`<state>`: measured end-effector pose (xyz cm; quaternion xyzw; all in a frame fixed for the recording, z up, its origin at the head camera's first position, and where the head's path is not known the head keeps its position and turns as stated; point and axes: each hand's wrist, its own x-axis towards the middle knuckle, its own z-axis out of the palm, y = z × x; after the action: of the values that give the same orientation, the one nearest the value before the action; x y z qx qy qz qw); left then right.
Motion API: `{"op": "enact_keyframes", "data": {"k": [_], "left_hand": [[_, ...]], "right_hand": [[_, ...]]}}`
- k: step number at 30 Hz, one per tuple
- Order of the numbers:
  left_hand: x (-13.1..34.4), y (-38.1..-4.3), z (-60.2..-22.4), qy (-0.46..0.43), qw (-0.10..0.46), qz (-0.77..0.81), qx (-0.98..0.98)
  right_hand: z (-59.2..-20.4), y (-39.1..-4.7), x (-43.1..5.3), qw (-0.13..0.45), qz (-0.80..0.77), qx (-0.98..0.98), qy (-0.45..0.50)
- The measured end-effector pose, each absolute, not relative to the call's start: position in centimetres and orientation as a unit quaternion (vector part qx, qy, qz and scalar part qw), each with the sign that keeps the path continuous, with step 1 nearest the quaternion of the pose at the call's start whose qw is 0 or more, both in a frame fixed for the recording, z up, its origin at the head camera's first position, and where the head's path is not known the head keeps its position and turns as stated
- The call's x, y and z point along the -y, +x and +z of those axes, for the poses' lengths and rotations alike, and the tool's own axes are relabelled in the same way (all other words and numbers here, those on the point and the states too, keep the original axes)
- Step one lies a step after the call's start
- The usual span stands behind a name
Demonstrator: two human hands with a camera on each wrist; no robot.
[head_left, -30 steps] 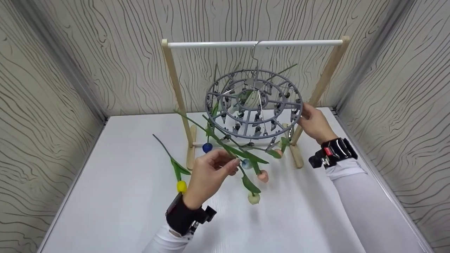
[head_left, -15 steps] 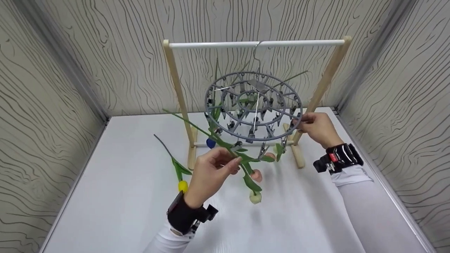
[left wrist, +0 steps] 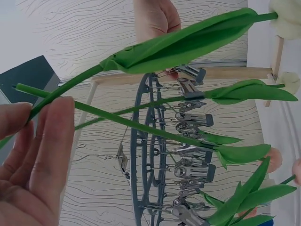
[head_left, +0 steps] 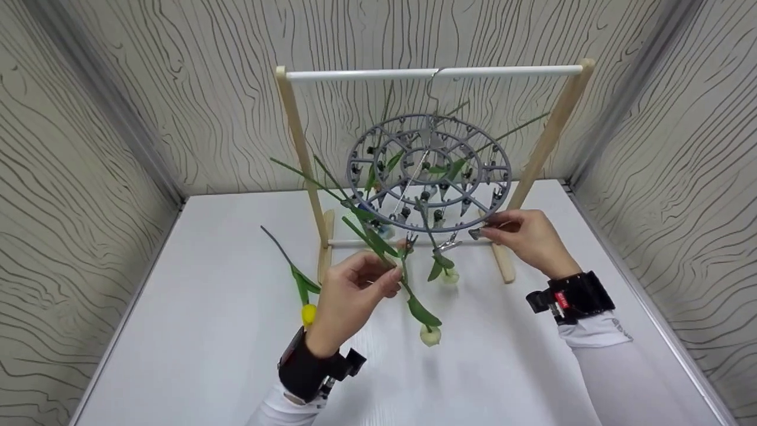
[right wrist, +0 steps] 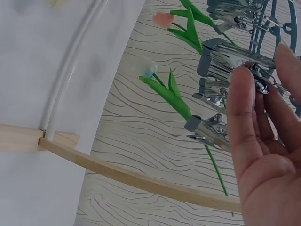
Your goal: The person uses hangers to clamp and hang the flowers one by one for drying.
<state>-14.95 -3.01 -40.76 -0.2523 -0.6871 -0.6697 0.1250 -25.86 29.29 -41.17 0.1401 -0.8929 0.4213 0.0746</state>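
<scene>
My left hand (head_left: 355, 290) pinches the green stem of a white tulip (head_left: 430, 335), whose bloom hangs down over the table. In the left wrist view its leaf (left wrist: 183, 44) runs across in front of a round grey clip hanger (left wrist: 136, 155). At the hanger's front right edge, my right hand (head_left: 532, 239) pinches a metal clip (head_left: 475, 234) between thumb and fingers. The right wrist view shows this clip (right wrist: 207, 61) close up, partly covered by the thumb. Another white tulip (head_left: 450, 276) hangs upside down from a clip near the front.
The hanger hooks over the white bar (head_left: 355, 74) of a wooden stand (head_left: 294, 127). More tulips hang at its left and back, including a pink tulip (right wrist: 163, 20) and a pale blue tulip (right wrist: 145, 67). A yellow tulip (head_left: 309, 314) lies on the white table (head_left: 195, 331).
The hanger has turned, carrying its hanging tulips round. My right hand has moved down and toward the front along its edge and now pinches a clip. The left hand has barely moved.
</scene>
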Motion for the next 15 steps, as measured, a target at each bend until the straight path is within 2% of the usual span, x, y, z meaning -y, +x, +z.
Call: {"op": "enact_keyframes", "data": {"k": [7,15], "left_hand": [[2.6,-13.0,-40.0,-0.276,0.145,-0.660,0.683],[1.3,-10.1,-38.9,-0.313,0.180,-0.631,0.687]], "right_hand": [[-41.3,-24.3,-27.9,0.103,0.379,0.908,0.150],[-41.8,-22.8,-26.9,0.135,0.438,0.878,0.134]]}}
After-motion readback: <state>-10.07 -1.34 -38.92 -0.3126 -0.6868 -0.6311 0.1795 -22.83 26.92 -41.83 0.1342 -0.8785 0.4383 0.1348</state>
